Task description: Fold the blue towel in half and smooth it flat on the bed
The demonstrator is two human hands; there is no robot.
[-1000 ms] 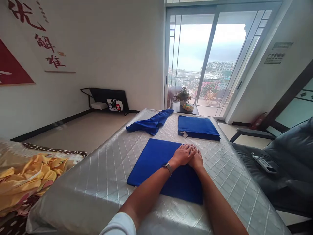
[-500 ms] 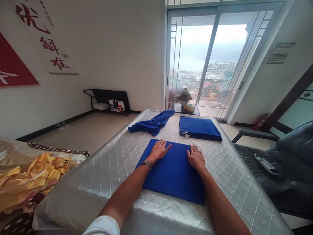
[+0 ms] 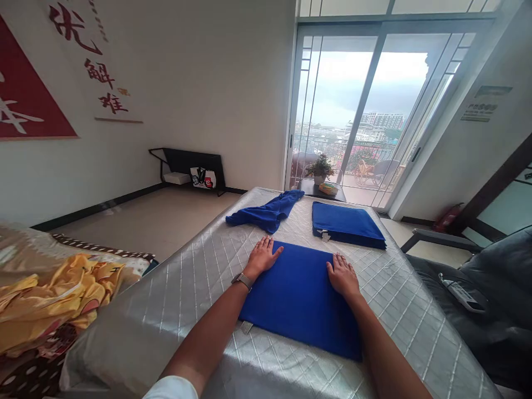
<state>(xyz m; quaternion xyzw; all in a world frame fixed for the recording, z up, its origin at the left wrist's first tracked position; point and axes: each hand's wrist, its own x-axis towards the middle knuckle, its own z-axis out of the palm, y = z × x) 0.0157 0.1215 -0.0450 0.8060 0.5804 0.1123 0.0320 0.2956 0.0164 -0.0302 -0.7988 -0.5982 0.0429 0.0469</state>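
A folded blue cloth (image 3: 301, 299) lies flat before me on a silver quilted cover (image 3: 191, 293). My left hand (image 3: 262, 257) rests open on its far left corner, fingers stretched forward. Across from it, my right hand (image 3: 343, 274) lies flat along the far right edge, fingers also extended. A small pale label (image 3: 246, 327) sticks out at the cloth's near left edge. Beyond my hands, a stack of folded blue cloths (image 3: 347, 223) sits at the right, with a white tag at its corner. To its left is a crumpled blue cloth (image 3: 270, 211).
Yellow patterned fabric (image 3: 66, 288) is heaped at the left. A dark armchair (image 3: 490, 277) with a white remote-like device (image 3: 462, 293) stands close on the right. Past the far edge are a small table (image 3: 305, 187) with a potted plant (image 3: 320, 168) and glass sliding doors (image 3: 361, 111).
My left hand has shifted outward to the cloth's left edge, and my right hand sits slightly closer to the right edge. A label now shows at the near left. The view has tilted slightly.
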